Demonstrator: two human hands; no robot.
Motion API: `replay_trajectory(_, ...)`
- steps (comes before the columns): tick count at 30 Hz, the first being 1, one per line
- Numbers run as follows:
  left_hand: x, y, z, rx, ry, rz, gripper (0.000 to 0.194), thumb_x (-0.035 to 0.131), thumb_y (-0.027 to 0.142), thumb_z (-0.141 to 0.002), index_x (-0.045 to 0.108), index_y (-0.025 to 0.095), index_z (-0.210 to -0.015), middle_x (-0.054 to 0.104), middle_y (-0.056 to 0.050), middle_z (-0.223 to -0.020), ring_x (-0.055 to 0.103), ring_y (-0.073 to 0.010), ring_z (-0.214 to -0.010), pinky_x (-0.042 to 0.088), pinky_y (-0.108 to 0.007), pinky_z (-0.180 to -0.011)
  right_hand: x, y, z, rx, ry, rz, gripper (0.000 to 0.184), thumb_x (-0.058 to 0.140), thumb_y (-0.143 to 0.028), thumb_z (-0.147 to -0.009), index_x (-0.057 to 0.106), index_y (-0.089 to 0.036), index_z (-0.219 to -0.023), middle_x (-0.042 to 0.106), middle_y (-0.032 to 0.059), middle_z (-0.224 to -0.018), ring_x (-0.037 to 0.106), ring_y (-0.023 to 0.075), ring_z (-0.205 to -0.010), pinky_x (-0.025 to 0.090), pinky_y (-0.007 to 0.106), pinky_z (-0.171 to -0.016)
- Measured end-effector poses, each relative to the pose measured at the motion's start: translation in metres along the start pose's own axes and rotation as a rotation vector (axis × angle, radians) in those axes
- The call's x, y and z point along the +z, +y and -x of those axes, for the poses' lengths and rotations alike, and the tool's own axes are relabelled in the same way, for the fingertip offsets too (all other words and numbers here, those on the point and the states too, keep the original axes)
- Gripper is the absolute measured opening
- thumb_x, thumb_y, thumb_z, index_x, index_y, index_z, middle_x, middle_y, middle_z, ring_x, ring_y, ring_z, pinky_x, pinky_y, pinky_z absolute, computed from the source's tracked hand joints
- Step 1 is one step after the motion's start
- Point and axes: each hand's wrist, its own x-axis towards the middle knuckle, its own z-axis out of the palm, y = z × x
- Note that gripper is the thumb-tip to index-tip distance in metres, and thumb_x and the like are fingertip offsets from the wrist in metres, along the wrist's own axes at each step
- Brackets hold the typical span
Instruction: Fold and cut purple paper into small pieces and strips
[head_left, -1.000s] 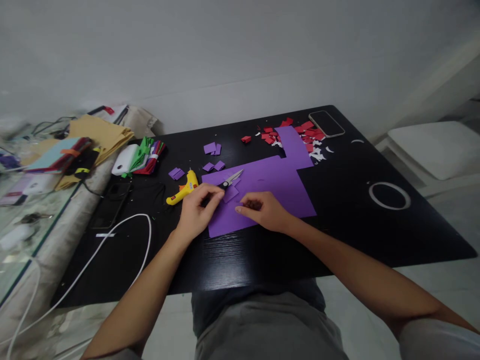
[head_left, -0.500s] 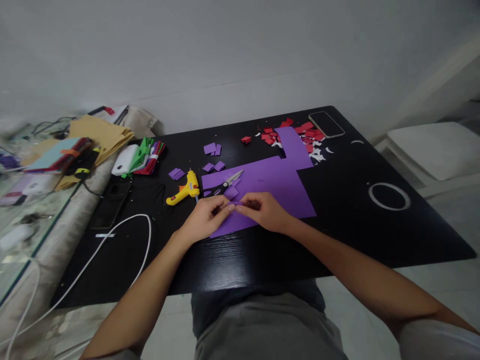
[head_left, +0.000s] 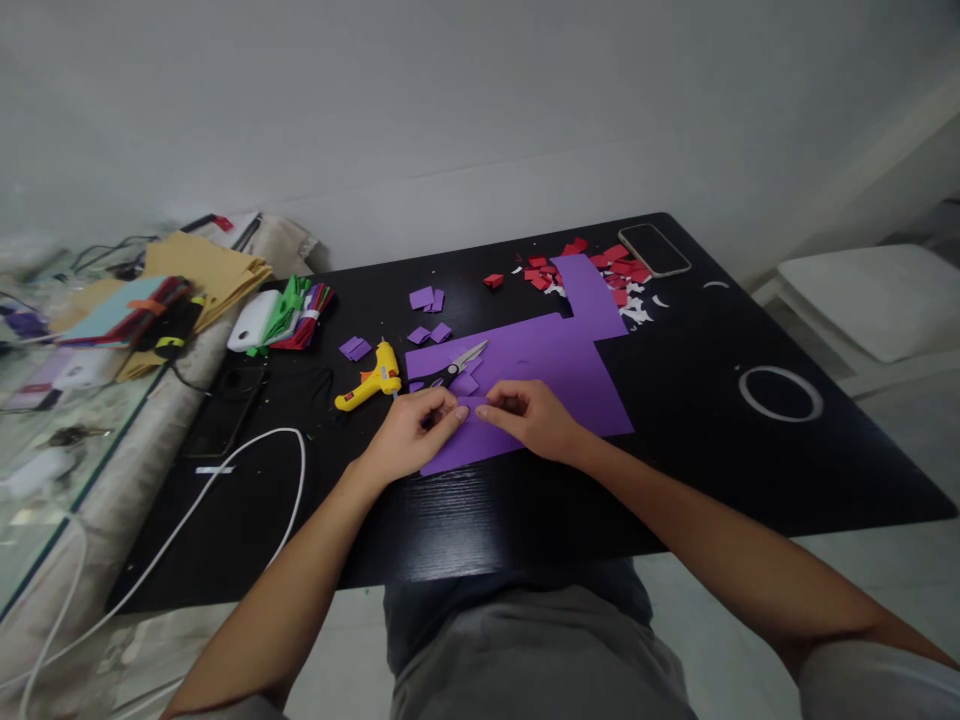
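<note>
Between my left hand (head_left: 416,425) and my right hand (head_left: 532,415) is a small piece of purple paper (head_left: 472,403), pinched at its two ends by thumbs and fingertips. Both hands are just above a large purple sheet (head_left: 559,375) on the black table. Just beyond my fingers lie scissors (head_left: 459,366) with dark handles, their blades pointing up and right, and a few cut purple pieces partly under them. A yellow glue gun (head_left: 373,378) rests left of the sheet, close to my left hand.
Small purple squares (head_left: 426,298) lie in groups behind the glue gun. Red and white scraps (head_left: 626,280) are heaped at the back right, beside a phone (head_left: 654,248). A white cable (head_left: 300,470) loops across the table's left side. A tape-like ring (head_left: 780,393) lies right.
My fingertips have moved slightly apart, so more of the small purple piece shows between them. The view has shifted a little; the other things stay where they were.
</note>
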Motion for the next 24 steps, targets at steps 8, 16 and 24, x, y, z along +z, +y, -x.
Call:
replay_trajectory(8, 0.0010, -0.0020, 0.0011, 0.019, -0.031, -0.023, 0.030, 0.055, 0.036, -0.102, 0.056, 0.018, -0.079, 0.053, 0.002, -0.071, 0.051, -0.0118, -0.066, 0.040, -0.025, -0.063, -0.0010, 0.0006, -0.0020, 0.033, -0.039, -0.063, 0.041, 0.079, -0.054, -0.078, 0.061, -0.018, -0.070, 0.047, -0.0052, -0.062, 0.041, 0.0107, -0.058, 0.032, 0.027, -0.056)
replay_trajectory(16, 0.0026, -0.0021, 0.0008, 0.012, -0.018, -0.040, 0.030, 0.055, 0.037, -0.103, 0.056, 0.018, -0.079, 0.054, 0.002, -0.071, 0.052, -0.0123, -0.066, 0.040, -0.026, -0.064, -0.0009, 0.0018, -0.0028, 0.020, -0.032, -0.003, 0.047, 0.079, -0.056, -0.077, 0.054, -0.019, -0.064, 0.042, -0.0064, -0.059, 0.037, 0.0100, -0.058, 0.029, 0.027, -0.055)
replay_trajectory(24, 0.0023, -0.0010, -0.0003, 0.017, 0.020, -0.031, 0.029, 0.057, 0.037, -0.101, 0.058, 0.018, -0.080, 0.055, 0.002, -0.071, 0.052, -0.0123, -0.065, 0.041, -0.025, -0.063, -0.0013, 0.0001, -0.0033, 0.048, -0.067, -0.013, 0.050, 0.078, -0.060, -0.077, 0.052, -0.020, -0.062, 0.042, -0.0065, -0.058, 0.038, 0.0100, -0.057, 0.030, 0.027, -0.055)
